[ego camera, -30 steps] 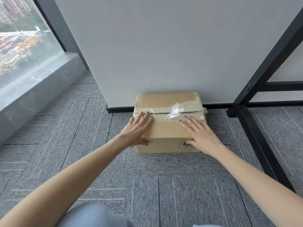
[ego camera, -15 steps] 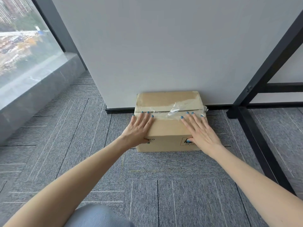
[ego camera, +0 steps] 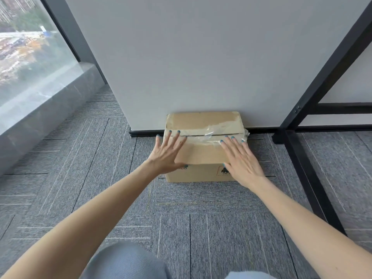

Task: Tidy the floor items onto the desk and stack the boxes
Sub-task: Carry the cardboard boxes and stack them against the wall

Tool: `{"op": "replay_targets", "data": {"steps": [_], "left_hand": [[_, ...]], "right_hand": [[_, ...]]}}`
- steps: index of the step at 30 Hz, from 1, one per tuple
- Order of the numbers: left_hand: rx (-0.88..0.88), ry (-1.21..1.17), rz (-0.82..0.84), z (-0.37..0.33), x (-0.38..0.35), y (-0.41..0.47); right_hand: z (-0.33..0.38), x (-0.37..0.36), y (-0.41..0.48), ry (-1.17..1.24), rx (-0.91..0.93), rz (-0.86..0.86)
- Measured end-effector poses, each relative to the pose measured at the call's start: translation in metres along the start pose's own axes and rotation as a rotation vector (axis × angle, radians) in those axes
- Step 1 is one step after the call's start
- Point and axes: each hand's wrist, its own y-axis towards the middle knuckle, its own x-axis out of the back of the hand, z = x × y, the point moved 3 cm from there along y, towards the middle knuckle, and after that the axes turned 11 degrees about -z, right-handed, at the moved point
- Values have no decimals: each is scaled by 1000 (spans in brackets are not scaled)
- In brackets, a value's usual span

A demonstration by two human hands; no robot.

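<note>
A brown cardboard box [ego camera: 203,150] with torn clear tape across its lid sits on the grey carpet against a white wall. My left hand [ego camera: 166,153] lies flat with spread fingers over the box's left top edge, the little finger hanging past the left side. My right hand [ego camera: 240,158] lies flat with fingers apart over the right top edge and front corner. Neither hand grips the box. No other box and no desk top are in view.
A black metal desk frame [ego camera: 302,158] stands on the carpet to the right of the box. A grey stone sill [ego camera: 46,109] under a large window runs along the left. My knees in blue trousers [ego camera: 124,260] are at the bottom edge.
Both hands have slid outward on the box top, the left toward the left edge and the right toward the right edge. The box stays on the floor.
</note>
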Motion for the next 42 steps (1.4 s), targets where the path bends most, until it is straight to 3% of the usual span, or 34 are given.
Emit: {"op": "replay_targets", "data": {"steps": [6,13,20,26,30,42], "left_hand": [[46,-101,-45,-21,90,-11],[60,-240,61,-77,240,-35],[44,-299,151,-151,403,-68],[60,-425,236,-232,510,-99],[-8,-439,241,-288,557,-121],[-412,-332,405,-506,627,-254]], "right_hand": [[18,101,4,175,-132,17],[-10,266,-21,271,-401,151],[-49,451,-82,312,-542,219],[-86,563,-157,341,-635,238],[-111,616,-222,339,-751,252],[-151,716,-492,297,-1337,254]]}}
